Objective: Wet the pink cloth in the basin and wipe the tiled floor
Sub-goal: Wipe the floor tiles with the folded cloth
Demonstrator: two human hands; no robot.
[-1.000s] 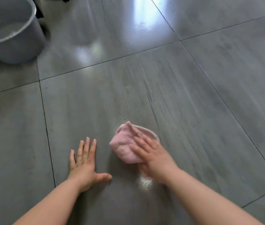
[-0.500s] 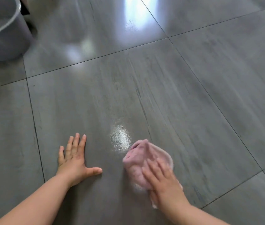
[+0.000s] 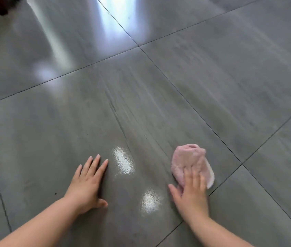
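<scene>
Pink terry, bunched into a pad, lies under the fingers of the right hand (image 3: 191,196), and that cloth (image 3: 190,162) sits flat on the floor (image 3: 230,77) with most of its bulk ahead of the fingertips. The hand does not pinch it: the fingers lie close together and extended, pressing down on the near edge, with the thumb out to the inner side touching tile. Judged from that flat press, the aim is to keep the pad in full contact so it drags water across the surface rather than rolling up.

The left hand (image 3: 87,182) is planted palm down, fingers slightly fanned and thumb turned inward, holding nothing; it seems to be there as a prop for the person's weight while leaning forward.

Between the two hands shine two wet patches (image 3: 123,162), which suggests the cloth carries water. Just beyond the pad's outer edge a grout line (image 3: 230,177) runs diagonally, and the tile past it looks dull and possibly unwiped. The basin is out of view, so wiping appears to be the step in hand
</scene>
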